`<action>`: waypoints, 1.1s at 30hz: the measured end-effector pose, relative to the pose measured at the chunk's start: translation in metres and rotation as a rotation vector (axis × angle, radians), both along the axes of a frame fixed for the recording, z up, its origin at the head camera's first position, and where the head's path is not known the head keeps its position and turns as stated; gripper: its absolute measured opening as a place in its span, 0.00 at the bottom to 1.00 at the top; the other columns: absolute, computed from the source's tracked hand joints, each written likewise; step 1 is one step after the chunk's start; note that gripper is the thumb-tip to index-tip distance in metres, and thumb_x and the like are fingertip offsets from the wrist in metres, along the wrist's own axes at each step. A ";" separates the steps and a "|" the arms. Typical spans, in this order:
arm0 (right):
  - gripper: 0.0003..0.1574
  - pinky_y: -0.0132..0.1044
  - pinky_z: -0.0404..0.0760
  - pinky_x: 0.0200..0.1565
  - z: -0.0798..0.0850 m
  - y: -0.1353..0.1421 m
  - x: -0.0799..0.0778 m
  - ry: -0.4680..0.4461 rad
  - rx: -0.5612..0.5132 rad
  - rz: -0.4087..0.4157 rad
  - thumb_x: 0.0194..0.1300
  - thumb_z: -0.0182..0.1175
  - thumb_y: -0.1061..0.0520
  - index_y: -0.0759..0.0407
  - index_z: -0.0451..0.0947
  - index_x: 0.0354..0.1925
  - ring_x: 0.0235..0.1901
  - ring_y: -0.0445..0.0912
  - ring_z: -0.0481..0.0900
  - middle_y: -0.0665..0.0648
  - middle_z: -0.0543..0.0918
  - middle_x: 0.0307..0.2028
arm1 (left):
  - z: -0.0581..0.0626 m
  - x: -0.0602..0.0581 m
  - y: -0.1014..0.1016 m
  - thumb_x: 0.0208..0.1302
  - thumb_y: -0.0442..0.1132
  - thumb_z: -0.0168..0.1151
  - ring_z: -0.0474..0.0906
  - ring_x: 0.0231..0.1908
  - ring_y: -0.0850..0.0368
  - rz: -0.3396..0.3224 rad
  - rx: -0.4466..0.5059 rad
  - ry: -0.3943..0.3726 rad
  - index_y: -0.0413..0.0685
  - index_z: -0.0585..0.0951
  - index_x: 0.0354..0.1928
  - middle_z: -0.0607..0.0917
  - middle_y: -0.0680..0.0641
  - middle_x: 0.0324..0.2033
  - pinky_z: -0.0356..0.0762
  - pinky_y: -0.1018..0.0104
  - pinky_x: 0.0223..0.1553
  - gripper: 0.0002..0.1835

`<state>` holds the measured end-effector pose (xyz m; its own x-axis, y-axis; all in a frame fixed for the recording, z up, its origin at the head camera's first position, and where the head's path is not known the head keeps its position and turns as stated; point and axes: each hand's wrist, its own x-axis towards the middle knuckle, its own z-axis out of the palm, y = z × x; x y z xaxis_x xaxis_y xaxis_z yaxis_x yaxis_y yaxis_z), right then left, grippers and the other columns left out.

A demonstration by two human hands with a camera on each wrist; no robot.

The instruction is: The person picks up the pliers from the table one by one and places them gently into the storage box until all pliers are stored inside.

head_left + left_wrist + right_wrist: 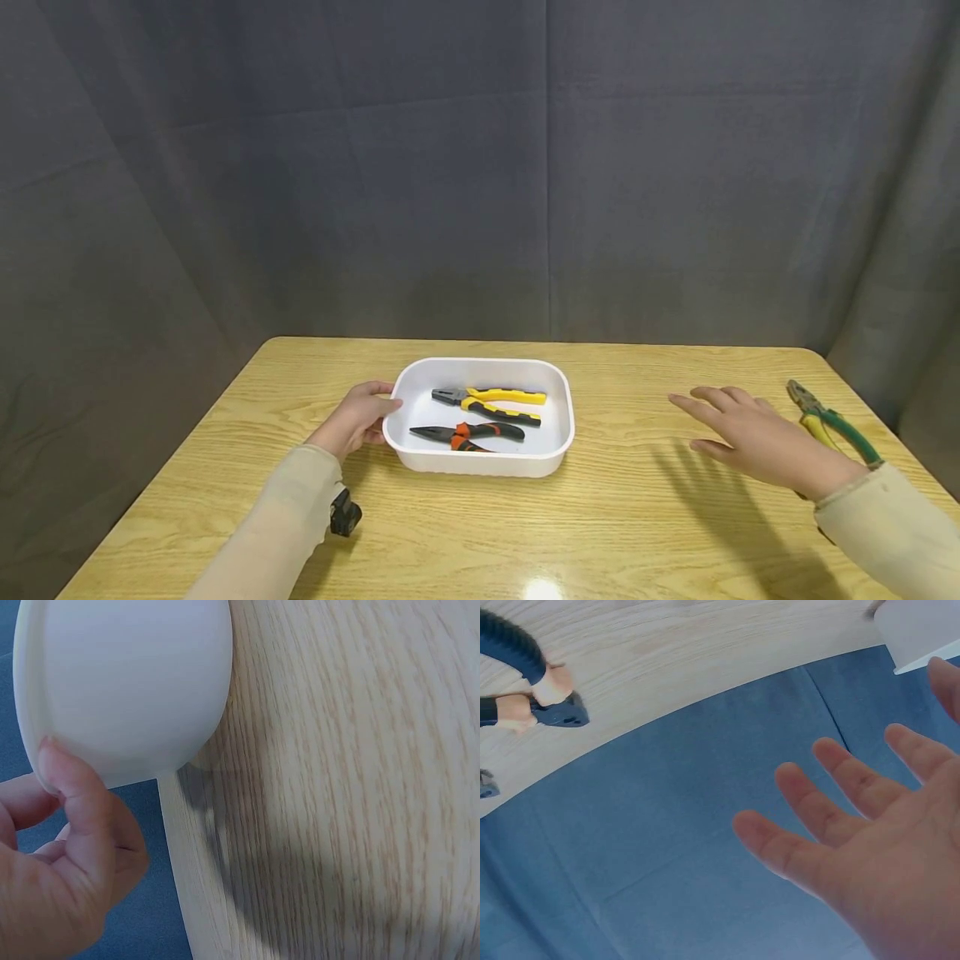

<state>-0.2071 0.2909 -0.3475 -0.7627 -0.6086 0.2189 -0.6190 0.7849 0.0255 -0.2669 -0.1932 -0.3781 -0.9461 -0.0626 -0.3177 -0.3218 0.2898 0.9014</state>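
Note:
A white plastic tray (480, 464) sits near the middle of the wooden table. My left hand (363, 417) pinches its left rim; in the left wrist view the thumb (75, 776) lies against the tray's outer wall. Inside the tray lie yellow-and-black combination pliers (498, 403) and, nearer me, orange-and-black long-nose pliers (457, 433), partly hidden by the front wall. My right hand (757, 437) hovers over the table's right side, fingers spread and holding nothing. Beyond its wrist, green-and-yellow pliers (832, 421) lie on the table, partly covered by the sleeve.
In the right wrist view, another dark-handled pair of pliers (559, 712) with orange parts lies on the table; my right arm mostly hides it in the head view. A small black camera (345, 512) is on my left wrist. Grey curtains (547, 208) hang behind the table.

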 end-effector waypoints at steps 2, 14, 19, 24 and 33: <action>0.37 0.63 0.75 0.41 -0.001 0.002 0.000 0.003 0.004 -0.004 0.60 0.69 0.53 0.60 0.69 0.65 0.50 0.64 0.74 0.67 0.74 0.55 | 0.000 0.000 -0.001 0.70 0.31 0.54 0.75 0.20 0.60 -0.003 -0.002 0.001 0.32 0.67 0.63 0.82 0.41 0.32 0.73 0.72 0.20 0.22; 0.37 0.62 0.76 0.41 -0.004 0.015 0.001 -0.014 0.028 -0.020 0.59 0.69 0.54 0.61 0.69 0.64 0.48 0.65 0.75 0.68 0.74 0.54 | -0.001 0.000 -0.002 0.70 0.31 0.54 0.75 0.20 0.60 -0.006 0.002 0.006 0.31 0.67 0.63 0.82 0.41 0.32 0.73 0.71 0.20 0.22; 0.36 0.64 0.75 0.41 -0.006 0.020 0.002 -0.025 0.033 -0.041 0.60 0.69 0.53 0.60 0.69 0.63 0.49 0.66 0.75 0.70 0.74 0.55 | 0.000 0.000 -0.001 0.70 0.31 0.54 0.75 0.19 0.60 -0.007 0.002 0.010 0.31 0.67 0.63 0.82 0.41 0.32 0.74 0.71 0.20 0.22; 0.37 0.63 0.75 0.42 -0.010 0.027 0.003 -0.008 0.035 -0.045 0.58 0.70 0.54 0.61 0.70 0.63 0.47 0.67 0.75 0.71 0.74 0.54 | -0.001 0.001 -0.002 0.70 0.31 0.54 0.75 0.20 0.60 -0.008 0.002 0.007 0.31 0.67 0.63 0.82 0.41 0.32 0.74 0.71 0.20 0.22; 0.36 0.62 0.77 0.40 -0.013 0.039 0.005 -0.012 0.044 -0.059 0.58 0.70 0.55 0.63 0.71 0.62 0.47 0.67 0.75 0.71 0.74 0.55 | 0.000 0.001 -0.003 0.71 0.31 0.54 0.75 0.19 0.61 -0.010 0.013 0.006 0.31 0.67 0.64 0.82 0.41 0.32 0.73 0.72 0.19 0.22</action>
